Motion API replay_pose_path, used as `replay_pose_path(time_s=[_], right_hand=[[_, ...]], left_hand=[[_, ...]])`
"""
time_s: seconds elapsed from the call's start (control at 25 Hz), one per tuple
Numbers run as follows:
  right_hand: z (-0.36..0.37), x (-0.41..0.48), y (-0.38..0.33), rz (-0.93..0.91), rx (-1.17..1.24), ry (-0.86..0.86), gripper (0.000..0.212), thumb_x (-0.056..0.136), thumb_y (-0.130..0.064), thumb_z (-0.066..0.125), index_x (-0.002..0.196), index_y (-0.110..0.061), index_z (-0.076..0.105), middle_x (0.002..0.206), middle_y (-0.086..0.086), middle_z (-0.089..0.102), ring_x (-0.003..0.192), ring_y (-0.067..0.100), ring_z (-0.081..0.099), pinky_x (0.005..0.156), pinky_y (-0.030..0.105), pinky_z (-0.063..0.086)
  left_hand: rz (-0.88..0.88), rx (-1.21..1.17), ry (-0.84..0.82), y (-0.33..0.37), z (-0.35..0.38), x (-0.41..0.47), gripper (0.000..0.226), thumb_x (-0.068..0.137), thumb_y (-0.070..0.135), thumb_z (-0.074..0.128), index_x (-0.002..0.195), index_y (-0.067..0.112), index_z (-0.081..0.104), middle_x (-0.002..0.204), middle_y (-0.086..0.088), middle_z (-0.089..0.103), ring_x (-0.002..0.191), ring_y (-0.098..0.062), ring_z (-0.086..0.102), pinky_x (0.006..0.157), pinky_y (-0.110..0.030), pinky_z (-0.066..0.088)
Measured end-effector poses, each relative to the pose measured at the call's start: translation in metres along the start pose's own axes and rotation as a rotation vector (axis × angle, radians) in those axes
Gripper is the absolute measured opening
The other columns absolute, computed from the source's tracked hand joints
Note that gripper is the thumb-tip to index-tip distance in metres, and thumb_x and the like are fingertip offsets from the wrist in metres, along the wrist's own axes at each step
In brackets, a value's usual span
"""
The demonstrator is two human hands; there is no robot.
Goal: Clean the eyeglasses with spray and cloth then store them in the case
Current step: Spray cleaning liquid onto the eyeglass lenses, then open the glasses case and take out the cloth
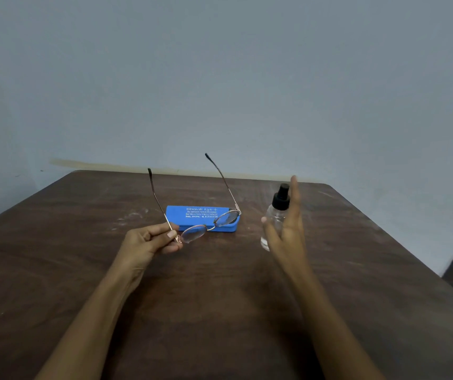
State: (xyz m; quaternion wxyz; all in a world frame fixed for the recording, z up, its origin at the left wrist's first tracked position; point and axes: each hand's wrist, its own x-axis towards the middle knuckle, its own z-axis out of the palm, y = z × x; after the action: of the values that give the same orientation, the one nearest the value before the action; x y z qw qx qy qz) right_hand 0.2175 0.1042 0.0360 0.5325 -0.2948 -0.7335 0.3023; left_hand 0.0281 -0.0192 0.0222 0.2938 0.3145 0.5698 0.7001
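Left hand point(148, 242) holds eyeglasses point(192, 233) up, right hand point(285, 229) at spray bottle point(273, 220).
Brown table point(219, 311) fills lower frame. Left fingers pinch one hinge, left of centre, temples open and pointing up. Right fingers straight alongside bottle, right of centre; gripping or not, can't tell. Blue case point(192, 215) closed, centre, behind lenses.

Both slim forearms point(88, 311) are bare down to the lower edge. The left hand point(148, 241) has a short, trimmed thumbnail point(171, 233). The right hand point(287, 229) looks slightly blurred.
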Motion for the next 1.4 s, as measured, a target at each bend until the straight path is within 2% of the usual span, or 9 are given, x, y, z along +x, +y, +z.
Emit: replay_pose_path(time_s=[0.16, 0.32, 0.52, 0.64, 0.8, 0.96, 1.12, 1.2, 1.4], right_hand=[[-0.014, 0.014, 0.021, 0.087, 0.0, -0.022, 0.077, 0.085, 0.009, 0.051, 0.144, -0.021, 0.011, 0.131, 0.005, 0.039, 0.111, -0.003, 0.052, 0.072, -0.004, 0.04], [-0.016, 0.013, 0.02, 0.144, 0.073, -0.062, 0.073, 0.086, 0.019, 0.043, 0.144, -0.012, 0.013, 0.14, 0.015, 0.034, 0.074, -0.039, 0.04, 0.052, -0.009, 0.036], [-0.014, 0.014, 0.032, 0.126, -0.001, -0.051, 0.074, 0.085, 0.015, 0.049, 0.144, -0.012, 0.015, 0.14, 0.013, 0.034, 0.105, -0.017, 0.05, 0.063, -0.011, 0.032], [-0.014, 0.014, 0.037, 0.1, -0.035, -0.056, 0.072, 0.085, 0.013, 0.05, 0.144, -0.011, 0.016, 0.13, 0.006, 0.036, 0.089, -0.025, 0.049, 0.063, -0.007, 0.036], [-0.014, 0.014, 0.048, 0.074, -0.097, -0.024, 0.079, 0.083, 0.0, 0.06, 0.144, -0.02, 0.014, 0.141, 0.011, 0.039, 0.116, 0.017, 0.049, 0.091, 0.023, 0.039], [-0.015, 0.011, 0.048, 0.085, -0.091, -0.067, 0.082, 0.083, -0.007, 0.065, 0.144, -0.019, 0.013, 0.146, 0.008, 0.035, 0.114, 0.011, 0.045, 0.088, 0.014, 0.032], [-0.012, 0.004, 0.041, -0.056, -0.166, 0.174, 0.061, 0.086, -0.036, 0.049, 0.139, -0.011, 0.03, 0.131, 0.011, 0.044, 0.119, 0.02, 0.038, 0.101, 0.032, 0.029], [-0.01, -0.002, 0.033, -0.184, -0.169, 0.254, 0.048, 0.086, -0.031, 0.041, 0.129, -0.009, 0.044, 0.111, 0.005, 0.049, 0.102, 0.009, 0.042, 0.091, 0.019, 0.034], [0.008, -0.011, 0.023, -0.062, -0.096, -0.112, 0.03, 0.089, -0.011, 0.054, 0.119, -0.007, 0.057, 0.1, 0.007, 0.053, 0.074, -0.005, 0.05, 0.065, -0.001, 0.038]], left_hand=[[0.116, 0.087, 0.012, -0.003, 0.007, 0.0, 0.027, 0.082, -0.009, 0.052, 0.106, 0.003, 0.058, 0.05, 0.005, 0.069, 0.047, -0.004, 0.064, 0.053, -0.008, 0.051], [0.169, 0.144, 0.003, -0.005, 0.009, 0.001, 0.023, 0.083, -0.008, 0.051, 0.101, 0.002, 0.061, 0.05, 0.005, 0.068, 0.048, -0.003, 0.063, 0.053, -0.008, 0.051], [0.193, 0.186, 0.005, -0.009, 0.008, 0.002, 0.021, 0.084, -0.009, 0.051, 0.088, 0.007, 0.064, 0.05, 0.006, 0.068, 0.048, -0.003, 0.063, 0.053, -0.008, 0.051], [0.213, 0.218, 0.016, -0.01, 0.008, 0.003, 0.024, 0.084, -0.008, 0.051, 0.081, 0.011, 0.064, 0.05, 0.004, 0.068, 0.048, -0.002, 0.062, 0.053, -0.008, 0.051], [0.264, 0.264, 0.046, -0.009, 0.008, 0.001, 0.023, 0.083, -0.006, 0.053, 0.094, 0.012, 0.064, 0.062, -0.001, 0.067, 0.051, -0.001, 0.063, 0.055, -0.007, 0.051], [0.284, 0.322, 0.043, -0.011, 0.005, 0.001, 0.023, 0.083, -0.003, 0.055, 0.09, 0.017, 0.066, 0.055, 0.013, 0.069, 0.055, -0.002, 0.065, 0.057, -0.007, 0.051], [0.312, 0.348, 0.053, -0.014, 0.004, 0.002, 0.022, 0.083, -0.003, 0.056, 0.09, 0.015, 0.067, 0.054, 0.014, 0.069, 0.054, -0.001, 0.065, 0.057, -0.007, 0.051], [0.327, 0.358, 0.053, -0.016, 0.003, 0.003, 0.02, 0.083, -0.002, 0.056, 0.09, 0.012, 0.068, 0.055, 0.015, 0.069, 0.055, -0.001, 0.065, 0.058, -0.007, 0.051], [0.351, 0.363, 0.06, -0.016, 0.004, 0.001, 0.022, 0.083, -0.004, 0.055, 0.087, 0.014, 0.068, 0.054, 0.016, 0.068, 0.053, 0.0, 0.063, 0.058, -0.006, 0.05]])
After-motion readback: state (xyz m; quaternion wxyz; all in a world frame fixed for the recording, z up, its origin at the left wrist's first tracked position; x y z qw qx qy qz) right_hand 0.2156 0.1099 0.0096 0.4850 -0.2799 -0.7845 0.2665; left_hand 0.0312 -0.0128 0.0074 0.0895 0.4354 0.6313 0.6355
